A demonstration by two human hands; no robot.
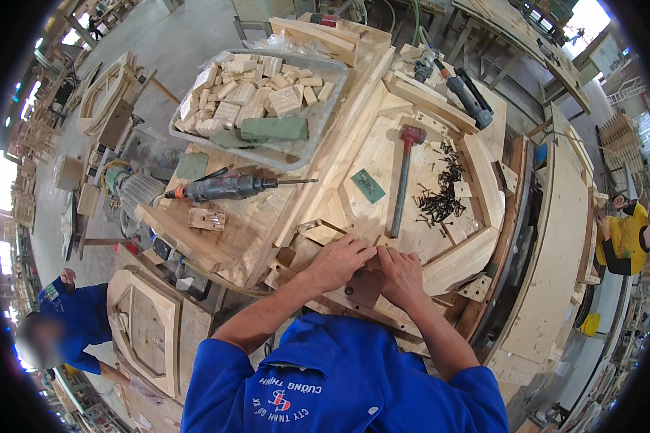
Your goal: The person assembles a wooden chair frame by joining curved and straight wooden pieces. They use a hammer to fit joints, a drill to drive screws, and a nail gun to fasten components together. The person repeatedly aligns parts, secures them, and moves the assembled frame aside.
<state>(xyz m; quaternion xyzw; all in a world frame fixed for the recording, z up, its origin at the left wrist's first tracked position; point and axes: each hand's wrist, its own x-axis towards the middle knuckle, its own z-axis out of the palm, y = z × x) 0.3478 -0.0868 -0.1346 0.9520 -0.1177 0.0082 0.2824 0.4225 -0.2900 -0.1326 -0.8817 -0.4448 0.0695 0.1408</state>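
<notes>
My left hand and my right hand meet at the near side of a polygonal wooden frame on the bench. The fingertips of both are pressed together over the wood, and whatever they pinch is hidden. A brown flat piece lies just below them. Beyond my fingers rests a hammer with a red head, its handle end towards me. Dark screws are heaped inside the frame to its right. To its left lies a green abrasive sheet.
A clear plastic tub holds many wooden blocks and a green block. Nearer lies a power driver with a long bit. Another power tool sits at far right. Co-workers in blue and yellow stand at either side.
</notes>
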